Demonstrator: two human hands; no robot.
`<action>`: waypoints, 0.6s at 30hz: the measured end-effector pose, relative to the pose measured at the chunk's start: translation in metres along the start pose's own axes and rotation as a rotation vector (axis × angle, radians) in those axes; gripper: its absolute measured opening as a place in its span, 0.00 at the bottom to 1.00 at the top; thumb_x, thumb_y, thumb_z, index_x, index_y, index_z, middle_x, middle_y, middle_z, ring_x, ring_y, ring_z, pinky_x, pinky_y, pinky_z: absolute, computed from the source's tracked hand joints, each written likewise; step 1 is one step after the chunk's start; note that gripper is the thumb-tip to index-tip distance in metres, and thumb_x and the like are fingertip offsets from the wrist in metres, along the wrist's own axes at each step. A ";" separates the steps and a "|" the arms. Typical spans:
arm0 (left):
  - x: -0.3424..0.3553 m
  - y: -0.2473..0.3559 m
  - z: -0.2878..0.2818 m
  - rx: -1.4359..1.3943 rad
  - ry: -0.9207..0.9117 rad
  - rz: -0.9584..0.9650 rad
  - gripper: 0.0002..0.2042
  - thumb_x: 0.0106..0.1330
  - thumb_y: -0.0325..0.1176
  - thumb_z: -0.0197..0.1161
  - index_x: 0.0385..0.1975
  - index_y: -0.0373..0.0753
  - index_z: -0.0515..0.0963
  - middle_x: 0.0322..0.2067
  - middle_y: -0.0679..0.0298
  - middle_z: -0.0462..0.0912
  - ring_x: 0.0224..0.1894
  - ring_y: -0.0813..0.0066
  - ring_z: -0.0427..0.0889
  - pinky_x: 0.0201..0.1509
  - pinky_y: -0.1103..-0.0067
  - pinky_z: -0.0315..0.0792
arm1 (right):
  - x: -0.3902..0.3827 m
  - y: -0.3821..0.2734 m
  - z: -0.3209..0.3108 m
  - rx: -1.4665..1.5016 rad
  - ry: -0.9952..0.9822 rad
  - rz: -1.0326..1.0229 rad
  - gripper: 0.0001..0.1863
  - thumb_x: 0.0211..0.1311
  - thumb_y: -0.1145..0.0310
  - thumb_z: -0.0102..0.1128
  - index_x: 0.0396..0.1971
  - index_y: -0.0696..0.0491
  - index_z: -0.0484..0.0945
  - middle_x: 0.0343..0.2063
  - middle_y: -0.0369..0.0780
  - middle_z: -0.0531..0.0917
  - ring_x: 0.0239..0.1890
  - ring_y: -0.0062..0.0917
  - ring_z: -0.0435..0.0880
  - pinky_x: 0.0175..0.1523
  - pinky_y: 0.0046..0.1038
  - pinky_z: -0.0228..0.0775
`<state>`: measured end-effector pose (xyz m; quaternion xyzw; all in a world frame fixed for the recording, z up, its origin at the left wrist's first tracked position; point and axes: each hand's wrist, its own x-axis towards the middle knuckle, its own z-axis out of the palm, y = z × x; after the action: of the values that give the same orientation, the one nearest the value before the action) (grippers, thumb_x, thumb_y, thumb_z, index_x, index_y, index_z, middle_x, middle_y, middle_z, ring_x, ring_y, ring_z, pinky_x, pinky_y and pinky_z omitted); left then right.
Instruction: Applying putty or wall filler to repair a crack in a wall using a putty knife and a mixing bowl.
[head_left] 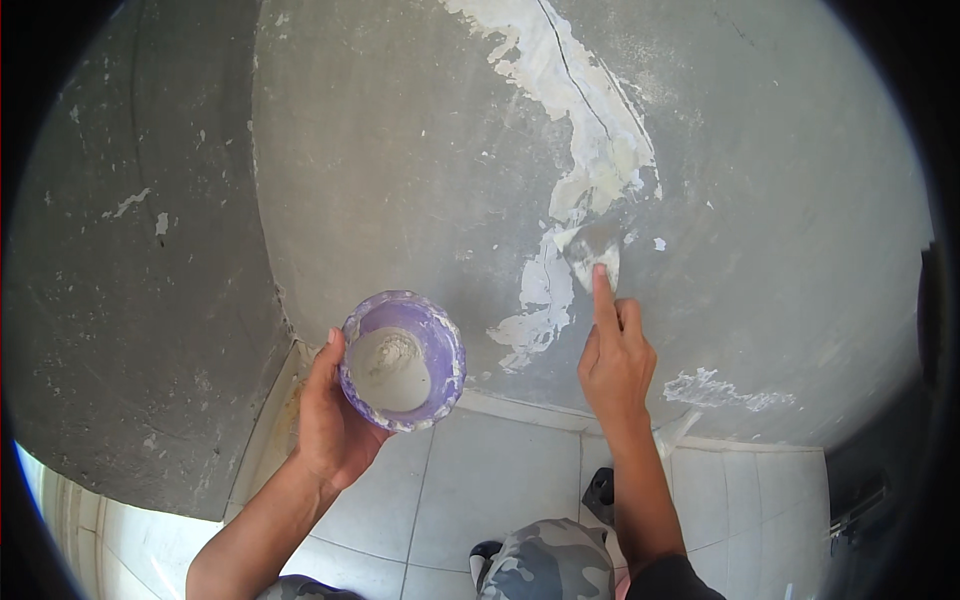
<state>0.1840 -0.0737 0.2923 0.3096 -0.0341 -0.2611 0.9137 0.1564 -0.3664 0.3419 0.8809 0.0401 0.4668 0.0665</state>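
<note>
My left hand (335, 415) grips a small purple bowl (447, 355) by its left side and underside, tilted so its inside shows. Pale putty (392, 368) lies in the bowl, and dried smears coat its rim. In my right hand (617, 365) is a putty knife (592, 255), its handle hidden in my closed fingers and my index finger stretched along the blade. The blade lies against the grey wall (400, 180), at the lower part of a whitish patched strip (590, 130). A dark crack runs through the strip's upper part.
Another darker grey wall (130, 250) meets this one in a corner at the left. Below are light floor tiles (480, 480) and a pale skirting (520, 412). A peeled white patch (725, 390) marks the wall at lower right. Dark shoes and camouflage trousers (550, 560) show at the bottom.
</note>
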 end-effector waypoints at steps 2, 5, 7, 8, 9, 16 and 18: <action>0.000 0.001 0.004 0.005 -0.002 0.007 0.36 0.71 0.66 0.48 0.66 0.42 0.67 0.62 0.58 0.73 0.64 0.62 0.74 0.65 0.61 0.70 | 0.017 0.023 0.013 -0.034 0.013 -0.074 0.39 0.55 0.84 0.57 0.69 0.41 0.70 0.30 0.38 0.72 0.24 0.32 0.77 0.26 0.33 0.72; 0.004 -0.002 0.007 0.012 0.008 0.012 0.36 0.71 0.66 0.48 0.66 0.41 0.67 0.63 0.57 0.73 0.64 0.61 0.74 0.65 0.61 0.70 | 0.030 0.051 0.030 -0.096 0.009 -0.174 0.41 0.55 0.84 0.57 0.70 0.38 0.69 0.30 0.38 0.71 0.24 0.32 0.77 0.26 0.35 0.73; 0.008 -0.005 0.007 0.012 0.017 0.008 0.36 0.71 0.66 0.48 0.67 0.41 0.67 0.63 0.57 0.73 0.64 0.61 0.74 0.66 0.60 0.70 | 0.033 0.058 0.038 -0.127 -0.011 -0.202 0.42 0.55 0.84 0.57 0.70 0.36 0.68 0.31 0.38 0.71 0.24 0.32 0.77 0.26 0.35 0.74; 0.009 -0.006 0.007 0.011 0.007 0.007 0.36 0.71 0.66 0.48 0.67 0.42 0.66 0.63 0.58 0.73 0.64 0.62 0.74 0.65 0.60 0.69 | 0.034 0.060 0.040 -0.167 -0.031 -0.192 0.42 0.55 0.84 0.57 0.71 0.36 0.68 0.31 0.39 0.71 0.24 0.32 0.77 0.25 0.35 0.74; 0.009 -0.006 0.005 0.012 -0.001 0.004 0.36 0.71 0.66 0.49 0.67 0.43 0.66 0.63 0.59 0.73 0.64 0.62 0.73 0.65 0.60 0.68 | 0.032 0.059 0.042 -0.205 -0.053 -0.179 0.43 0.55 0.84 0.58 0.71 0.35 0.67 0.31 0.39 0.71 0.24 0.33 0.77 0.25 0.35 0.74; 0.003 -0.001 0.001 0.006 0.002 0.014 0.36 0.70 0.66 0.50 0.67 0.42 0.66 0.62 0.58 0.73 0.64 0.63 0.74 0.65 0.60 0.68 | -0.009 0.051 0.038 -0.256 -0.105 -0.162 0.41 0.55 0.83 0.57 0.71 0.39 0.68 0.30 0.40 0.70 0.23 0.33 0.78 0.24 0.35 0.74; 0.004 -0.004 0.005 0.005 0.025 0.030 0.36 0.70 0.66 0.50 0.66 0.42 0.66 0.62 0.58 0.73 0.64 0.62 0.74 0.65 0.60 0.68 | -0.020 0.048 0.021 -0.231 -0.216 -0.077 0.41 0.54 0.83 0.58 0.71 0.41 0.68 0.31 0.41 0.71 0.21 0.33 0.78 0.23 0.35 0.73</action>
<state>0.1847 -0.0811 0.2938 0.3147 -0.0281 -0.2435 0.9170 0.1628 -0.4183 0.3217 0.9103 0.0126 0.3681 0.1889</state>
